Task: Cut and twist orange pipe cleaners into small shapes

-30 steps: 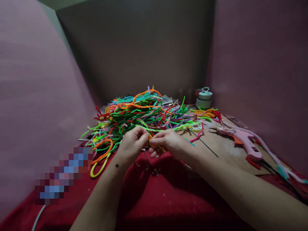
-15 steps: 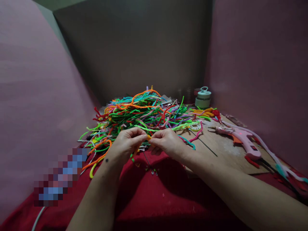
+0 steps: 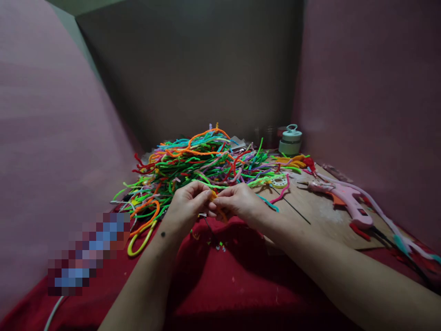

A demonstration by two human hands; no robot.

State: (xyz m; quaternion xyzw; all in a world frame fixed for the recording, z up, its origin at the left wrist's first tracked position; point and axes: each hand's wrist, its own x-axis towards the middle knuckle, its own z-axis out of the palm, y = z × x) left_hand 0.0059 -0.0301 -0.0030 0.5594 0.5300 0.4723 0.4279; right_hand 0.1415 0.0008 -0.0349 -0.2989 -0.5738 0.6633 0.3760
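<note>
My left hand (image 3: 191,202) and my right hand (image 3: 237,200) meet in front of a heap of coloured pipe cleaners (image 3: 196,158). Both are closed, thumbs against fingers, on a short orange-yellow pipe cleaner (image 3: 214,195). Part of it bends down below the right fingers; the rest is hidden by the fingertips. A light green braided strand (image 3: 265,181) lies just behind my hands. Small green and white scraps (image 3: 220,246) are scattered on the red cloth (image 3: 241,285) under them.
At the right a pink glue gun (image 3: 351,202) rests on a brown board (image 3: 310,216), its black cord running off right. Behind it stands a pale green lidded jar (image 3: 290,140). A white ring-shaped disc (image 3: 279,182) and a thin dark stick (image 3: 292,205) are on the board.
My left wrist has turned and shifted slightly right. The orange-yellow pipe cleaner's loose end, which hung under my left hand, now shows below the right fingers.
</note>
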